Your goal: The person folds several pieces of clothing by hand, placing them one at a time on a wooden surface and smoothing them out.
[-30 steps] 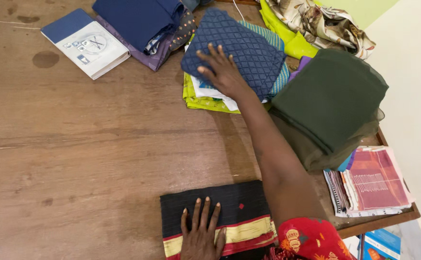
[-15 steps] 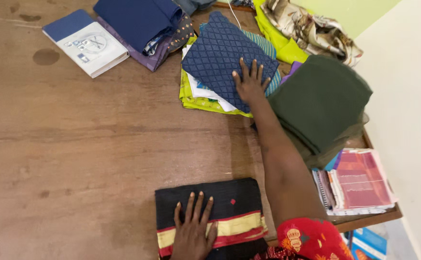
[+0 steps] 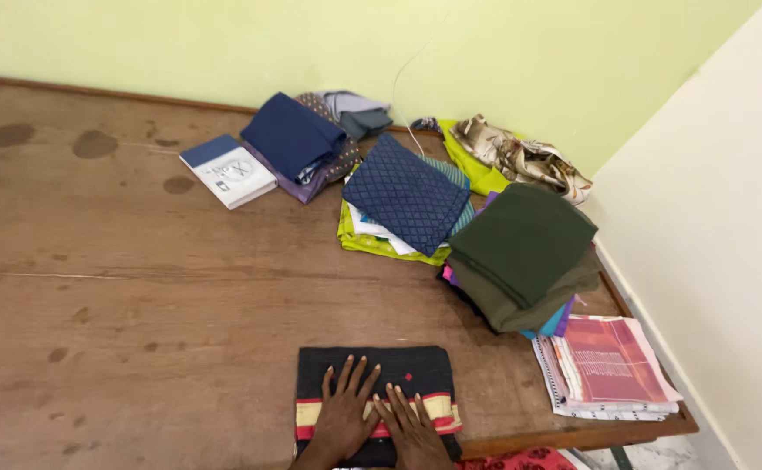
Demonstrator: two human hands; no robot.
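A folded black cloth (image 3: 372, 369) with a yellow and red border lies at the near edge of the wooden table (image 3: 137, 287). My left hand (image 3: 343, 416) rests flat on it, fingers spread. Beside it, my right hand (image 3: 410, 426) also presses flat on the cloth's border. Neither hand grips anything. Farther back lies a folded blue quilted cloth (image 3: 405, 191) on top of a lime green and white stack.
A dark green folded pile (image 3: 520, 252) sits at the right, with pink striped cloths (image 3: 612, 361) near the table corner. A navy cloth stack (image 3: 294, 139) and a white and blue booklet (image 3: 229, 170) lie at the back. Crumpled floral fabric (image 3: 520, 157) sits by the wall.
My right hand left the blue quilted cloth and came back onto the black cloth beside my left hand. The view pulled back and now shows the wall.
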